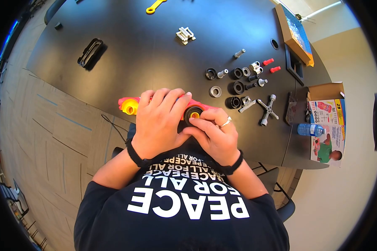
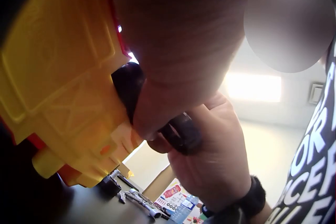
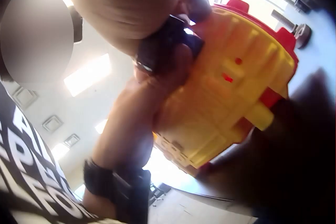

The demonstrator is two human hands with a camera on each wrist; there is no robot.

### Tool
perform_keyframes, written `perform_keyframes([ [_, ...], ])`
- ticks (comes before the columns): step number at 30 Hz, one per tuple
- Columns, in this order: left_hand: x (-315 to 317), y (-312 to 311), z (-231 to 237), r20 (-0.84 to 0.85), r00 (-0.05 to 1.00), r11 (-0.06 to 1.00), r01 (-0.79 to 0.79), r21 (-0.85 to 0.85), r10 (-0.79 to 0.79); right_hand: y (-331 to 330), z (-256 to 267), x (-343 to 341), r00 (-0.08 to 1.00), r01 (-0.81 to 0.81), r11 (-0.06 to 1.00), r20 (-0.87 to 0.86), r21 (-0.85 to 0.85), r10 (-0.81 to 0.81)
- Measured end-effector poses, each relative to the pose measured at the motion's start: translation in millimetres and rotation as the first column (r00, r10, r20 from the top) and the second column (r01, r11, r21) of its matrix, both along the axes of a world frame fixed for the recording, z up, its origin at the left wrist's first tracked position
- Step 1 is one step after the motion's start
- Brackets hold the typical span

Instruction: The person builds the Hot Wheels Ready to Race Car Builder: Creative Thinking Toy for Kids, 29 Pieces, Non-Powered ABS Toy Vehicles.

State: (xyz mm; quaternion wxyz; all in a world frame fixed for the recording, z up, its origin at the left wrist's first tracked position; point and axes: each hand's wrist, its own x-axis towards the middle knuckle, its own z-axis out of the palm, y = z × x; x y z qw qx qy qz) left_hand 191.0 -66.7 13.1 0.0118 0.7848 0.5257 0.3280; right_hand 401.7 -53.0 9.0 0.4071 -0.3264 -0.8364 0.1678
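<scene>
Both hands hold a red and yellow toy car body [image 3: 226, 87] close in front of the chest, its side turned up toward the head camera. My left hand [image 1: 158, 119] lies across the top of the body and grips it, fingers over the far edge. On the side of the body sits a black tire [image 1: 192, 113] around a yellow hub. My right hand [image 1: 217, 136] pinches this tire, thumb and fingers at its rim. Further left, a second yellow hub [image 1: 130, 107] shows bare. In the left wrist view the yellow underside [image 2: 58, 61] faces the camera.
On the black table [image 1: 146, 62] lie several black tires [image 1: 237, 87], silver rims [image 1: 215, 91], bolt-like pegs, red pegs [image 1: 275, 69] and a silver cross wrench [image 1: 269, 110]. A silver engine-like piece [image 1: 185, 35] and a black frame [image 1: 90, 53] lie farther off. A water bottle [image 1: 311, 129] lies by a printed box [image 1: 329, 104].
</scene>
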Motion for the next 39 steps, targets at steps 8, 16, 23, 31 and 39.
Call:
perform_keyframes([
  [8,0.3,1.8,3.6,-0.015,1.0,1.0,-0.016,-0.016,0.015,-6.2,-11.3,-11.0,0.981,0.188,0.972,-0.078,0.142,-0.179],
  [16,5.0,0.7,1.9,-0.017,1.0,1.0,-0.018,-0.004,0.018,24.7,14.7,-8.2,0.971,0.032,0.999,-0.236,0.018,-0.027],
  [23,5.9,1.2,-2.5,0.015,0.999,0.999,-0.028,0.017,0.028,59.3,12.5,-19.4,0.993,-0.09,0.981,-0.058,0.171,0.102],
  [31,7.1,0.5,-1.7,0.02,0.999,0.999,-0.046,0.017,0.046,31.5,32.5,8.6,0.997,0.052,0.998,0.052,-0.035,-0.05],
  [39,5.5,0.0,0.3,0.005,1.0,1.0,-0.024,0.009,0.024,26.0,32.2,13.4,0.995,-0.064,0.948,0.057,-0.31,0.085],
])
